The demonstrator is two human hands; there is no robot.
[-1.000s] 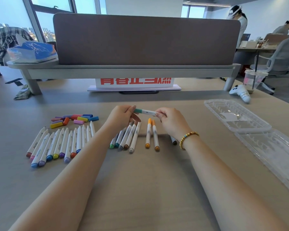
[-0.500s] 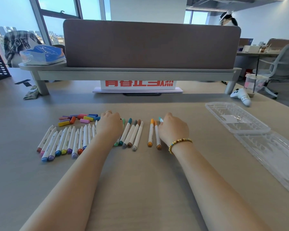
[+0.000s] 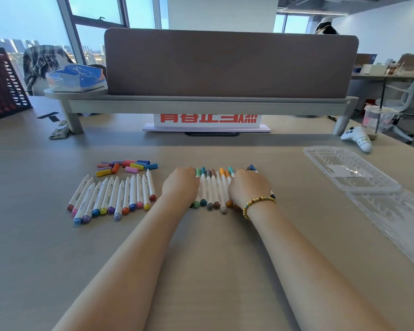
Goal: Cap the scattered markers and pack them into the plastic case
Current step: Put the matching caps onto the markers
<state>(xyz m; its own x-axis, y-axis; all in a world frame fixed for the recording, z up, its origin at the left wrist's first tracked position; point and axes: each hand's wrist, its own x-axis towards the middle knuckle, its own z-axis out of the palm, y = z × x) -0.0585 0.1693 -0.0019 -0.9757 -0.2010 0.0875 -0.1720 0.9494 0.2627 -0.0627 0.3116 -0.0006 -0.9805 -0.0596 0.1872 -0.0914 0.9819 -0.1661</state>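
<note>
- The left hand (image 3: 181, 185) and right hand (image 3: 249, 187) lie knuckles-up on either side of a row of capped markers (image 3: 213, 189) on the counter (image 3: 201, 271), touching its outer markers.
- The fingers of both hands curl down out of sight; whether they grasp anything cannot be told.
- Further left lies a second row of markers (image 3: 112, 197), tips bare at the far end.
- Loose caps (image 3: 127, 166) sit just beyond that row.
- The open plastic case (image 3: 351, 170) lies empty, well to the right.
</note>
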